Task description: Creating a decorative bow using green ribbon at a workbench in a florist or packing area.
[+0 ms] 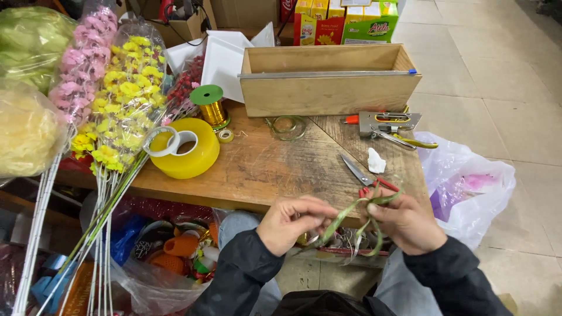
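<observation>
Green ribbon [351,213] in my hands; red-handled scissors [366,178] at twelve o'clock; yellow tape roll [186,153], pink [79,64] and yellow flower sprays [126,88] at ten.

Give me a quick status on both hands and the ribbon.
Left hand and right hand both pinching the green ribbon, looped between them. Scissors lie on the table just beyond. Nothing blocking.

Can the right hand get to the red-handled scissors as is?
Probably yes: the scissors lie uncovered on the wooden table just ahead of the right hand, but both hands are holding green ribbon.
</observation>
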